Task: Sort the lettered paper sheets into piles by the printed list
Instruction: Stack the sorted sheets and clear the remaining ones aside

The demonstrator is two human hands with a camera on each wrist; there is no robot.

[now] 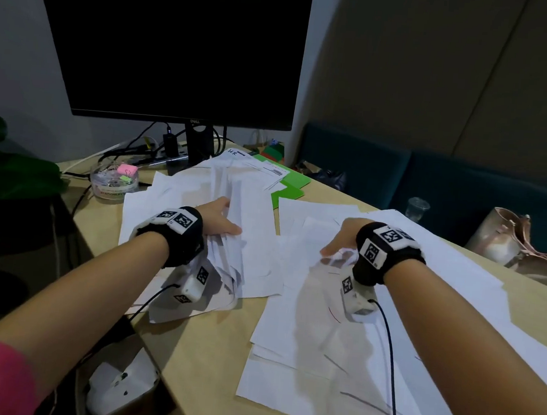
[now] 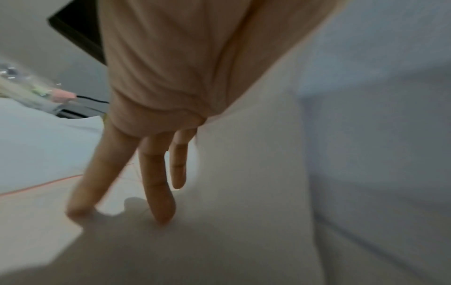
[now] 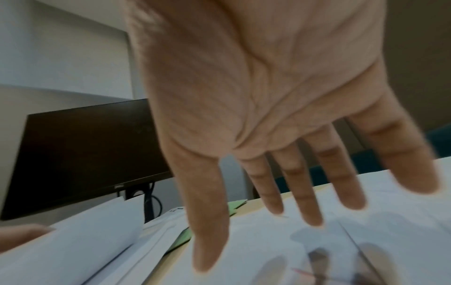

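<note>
A person at a light wooden desk [image 1: 209,360] works over two spreads of white paper sheets. The left hand [image 1: 220,217] holds a loose stack [image 1: 228,253] of sheets above the left pile [image 1: 173,198]: the thumb lies on top of the stack in the head view, while the left wrist view shows the fingers [image 2: 158,192] straight beneath it, tips touching paper, with the stack [image 2: 341,154] filling the frame to the right of the palm. The stack fans out unevenly, its lower corners drooping under the wrist. The right hand [image 1: 342,238] hovers palm down above the right pile [image 1: 334,361], fingers [image 3: 302,192] spread and straight, gripping nothing; their shadows fall on the sheets just below. The right pile covers much of the desk's near right side, its sheets overlapping at skewed angles, with faint dark strokes and a thin red line on some. The lettering is too blurred to read. Behind the left pile, more sheets [image 1: 252,169] lie against the foot of a dark monitor [image 1: 174,43], one marked with handwritten letters at its top, beside green paper [image 1: 288,192]. A clear tub [image 1: 114,181] with pink and green notes stands at the desk's far left, and a clear cup [image 1: 417,208] sits off to the right near a bag [image 1: 520,245].
</note>
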